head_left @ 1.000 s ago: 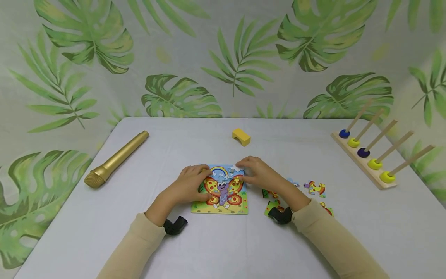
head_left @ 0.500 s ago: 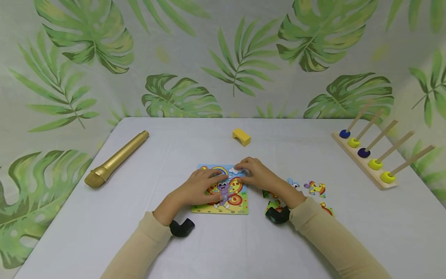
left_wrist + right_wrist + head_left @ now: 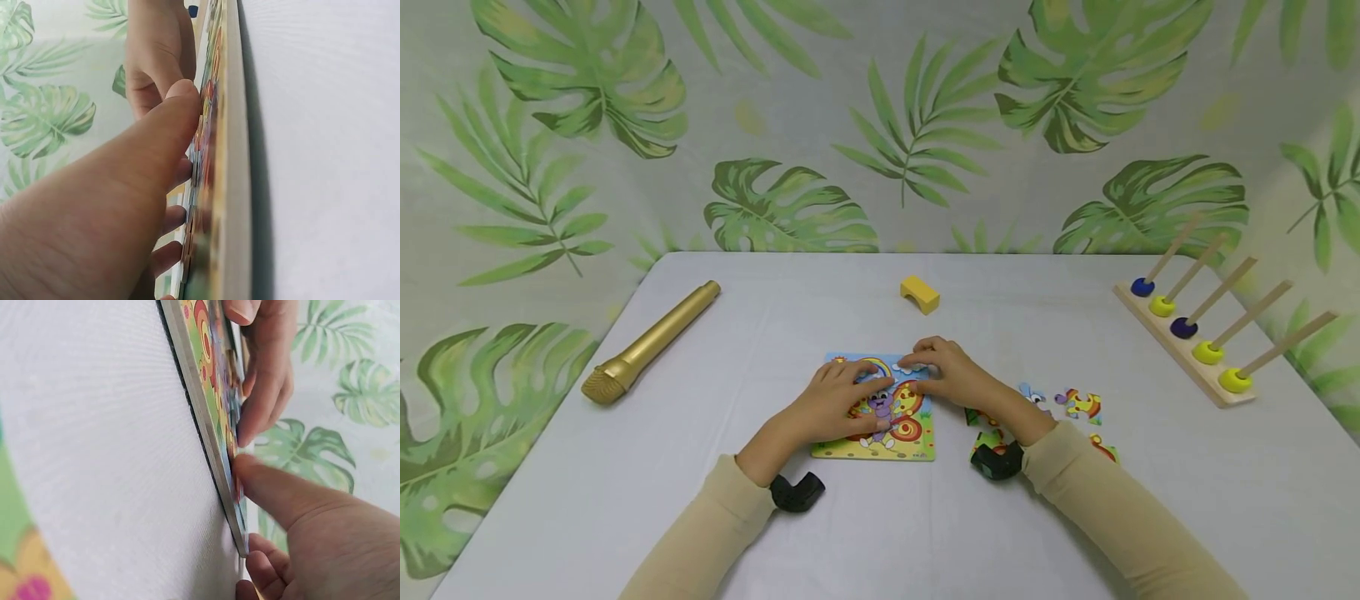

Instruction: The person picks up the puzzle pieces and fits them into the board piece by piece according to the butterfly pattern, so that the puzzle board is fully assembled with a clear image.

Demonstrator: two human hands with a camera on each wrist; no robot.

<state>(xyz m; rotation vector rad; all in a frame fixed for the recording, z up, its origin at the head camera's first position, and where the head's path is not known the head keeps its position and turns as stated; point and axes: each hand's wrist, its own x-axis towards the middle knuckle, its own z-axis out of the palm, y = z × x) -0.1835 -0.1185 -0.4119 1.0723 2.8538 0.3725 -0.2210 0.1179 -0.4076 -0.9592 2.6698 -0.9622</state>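
A square butterfly jigsaw puzzle [image 3: 874,454] lies in its board near the middle of the table. My left hand [image 3: 829,407] reaches over its left half, fingers extended and touching the picture, thumb on the butterfly's body. At the upper right corner my right hand [image 3: 958,373] pinches a puzzle piece with clouds and part of a wing between thumb and index finger. In the right wrist view, the right thumb [image 3: 269,484] touches the picture while curled fingers sit at the board's corner. The left thumb [image 3: 169,119] partly hides the picture in the left wrist view.
Several loose puzzle pieces [image 3: 1080,406] lie right of the board, partly under the right forearm. A yellow arched block [image 3: 920,295] stands behind. A gold microphone [image 3: 651,343] lies at left, and a wooden peg stand [image 3: 1183,342] with blue and yellow beads stands at right.
My left hand has moved right from the board's left edge, onto the picture's middle. The right hand stays at the upper right corner, its index finger shifted slightly left.
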